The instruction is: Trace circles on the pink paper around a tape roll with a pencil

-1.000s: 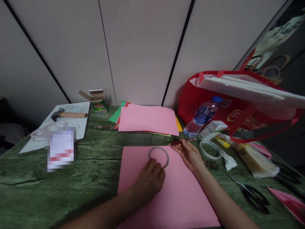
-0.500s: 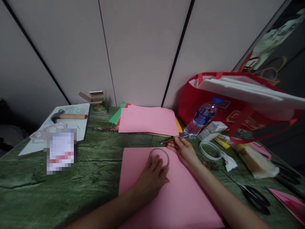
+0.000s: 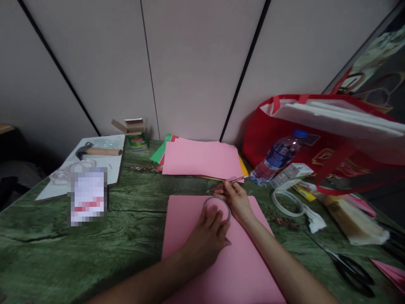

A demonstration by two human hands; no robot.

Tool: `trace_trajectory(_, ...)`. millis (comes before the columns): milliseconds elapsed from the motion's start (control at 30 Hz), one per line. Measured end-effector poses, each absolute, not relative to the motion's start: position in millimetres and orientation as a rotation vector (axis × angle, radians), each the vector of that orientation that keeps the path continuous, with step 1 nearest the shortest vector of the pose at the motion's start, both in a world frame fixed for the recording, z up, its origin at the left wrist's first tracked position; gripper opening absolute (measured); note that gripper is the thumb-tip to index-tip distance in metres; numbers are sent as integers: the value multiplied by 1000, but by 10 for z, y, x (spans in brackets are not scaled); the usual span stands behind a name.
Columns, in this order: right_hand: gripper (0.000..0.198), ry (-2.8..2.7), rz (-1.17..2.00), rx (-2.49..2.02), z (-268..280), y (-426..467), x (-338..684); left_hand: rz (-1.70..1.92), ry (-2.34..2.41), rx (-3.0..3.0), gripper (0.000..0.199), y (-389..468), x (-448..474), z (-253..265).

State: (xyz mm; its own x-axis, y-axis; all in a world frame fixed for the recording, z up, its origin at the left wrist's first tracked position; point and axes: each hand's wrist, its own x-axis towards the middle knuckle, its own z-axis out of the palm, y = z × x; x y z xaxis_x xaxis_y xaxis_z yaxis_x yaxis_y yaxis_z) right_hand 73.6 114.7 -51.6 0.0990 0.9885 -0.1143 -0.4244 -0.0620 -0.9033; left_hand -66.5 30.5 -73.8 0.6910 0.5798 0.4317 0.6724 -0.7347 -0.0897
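Observation:
A pink sheet of paper (image 3: 247,274) lies before me, with a thin grey ring (image 3: 228,204) flat near its far edge. My left hand (image 3: 207,238) rests palm down on the paper, bent fingers spread over the ring and holding it down; its near side is hidden beneath them. Just right of the ring, my right hand (image 3: 238,203) is closed on a dark red pencil (image 3: 218,186). The pencil slants over the paper's far edge, its tip pointing left and apart from the ring.
Behind lie stacked coloured sheets (image 3: 202,158). A water bottle (image 3: 276,160), red bag (image 3: 265,131), white tape roll (image 3: 287,202) and scissors (image 3: 351,270) are on the right. Left are a hammer (image 3: 103,151) on a white board (image 3: 68,169), a small box (image 3: 138,139) and a blurred-out item (image 3: 88,196).
My right hand has moved left with the pencil, nearer the ring. The left hand stays on the ring. The whole view has shifted slightly.

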Motion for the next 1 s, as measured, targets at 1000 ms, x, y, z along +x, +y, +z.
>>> trace_trajectory(1000, 22, -1810, 1073, -1003, -236, 1226, 470, -289, -937, -2700, 60, 258, -645, -664)
